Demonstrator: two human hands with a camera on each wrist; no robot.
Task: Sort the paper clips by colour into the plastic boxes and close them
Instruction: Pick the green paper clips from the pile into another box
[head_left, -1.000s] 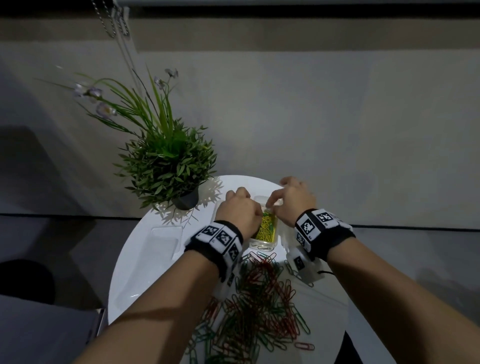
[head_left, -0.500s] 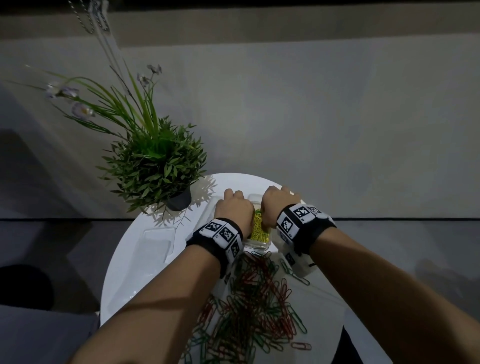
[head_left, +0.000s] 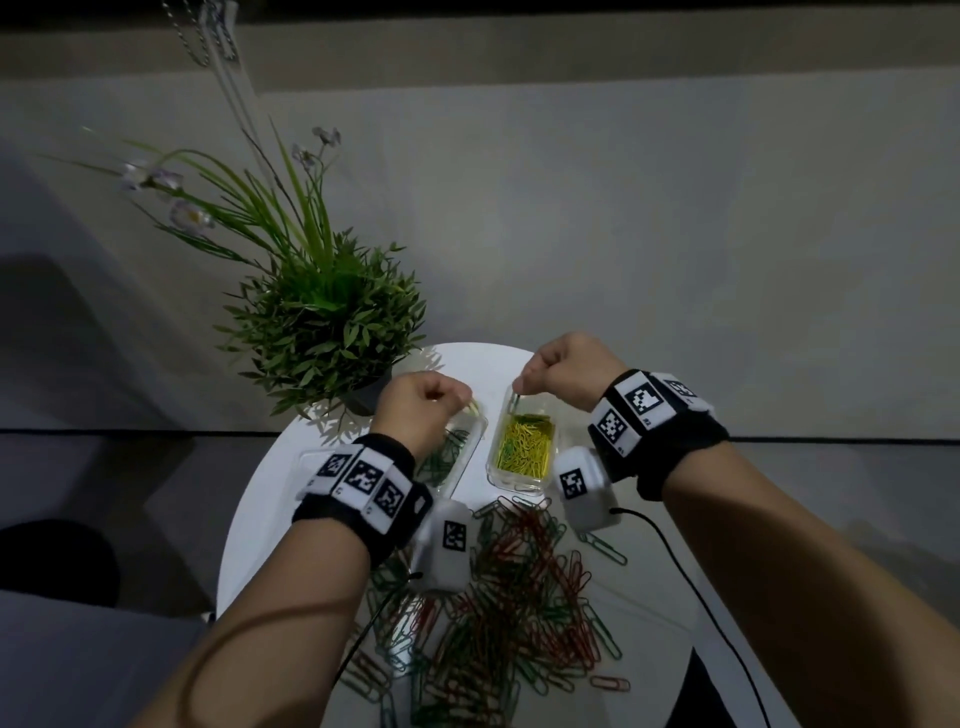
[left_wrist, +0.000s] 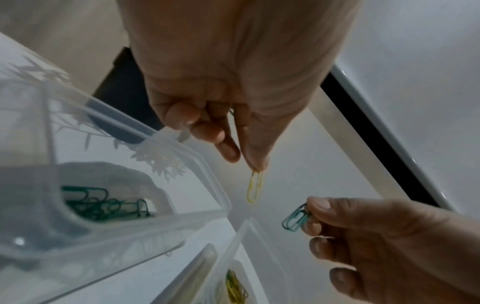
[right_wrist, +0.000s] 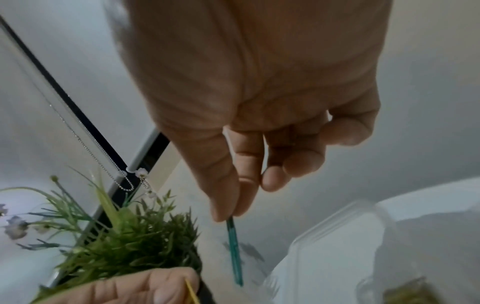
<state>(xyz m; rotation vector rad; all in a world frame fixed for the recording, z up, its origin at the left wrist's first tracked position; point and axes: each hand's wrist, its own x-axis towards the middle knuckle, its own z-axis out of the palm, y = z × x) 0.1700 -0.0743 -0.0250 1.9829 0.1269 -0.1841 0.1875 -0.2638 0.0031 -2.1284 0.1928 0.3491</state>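
Note:
Two clear plastic boxes stand open side by side on the white round table (head_left: 260, 519). The left box (head_left: 470, 447) holds green clips (left_wrist: 103, 203). The right box (head_left: 519, 486) holds mostly yellow clips (head_left: 524, 449). My left hand (head_left: 460, 402) hovers over the left box and pinches a yellow clip (left_wrist: 254, 187). My right hand (head_left: 519, 388) hovers over the far end of the right box and pinches a green clip (right_wrist: 235, 251). A loose pile of red and green clips (head_left: 509, 603) lies on the table near me.
A potted green plant (head_left: 322, 322) stands at the table's far left, close to my left hand. A clear lid (head_left: 306, 460) lies left of the boxes. Wrist-camera cables (head_left: 691, 577) trail over the table. A blind's bead chain (right_wrist: 103, 164) hangs behind the plant.
Both hands were together over the yellow box. They have lifted and parted: the left now holds a yellow clip over the left box, the right a green clip.

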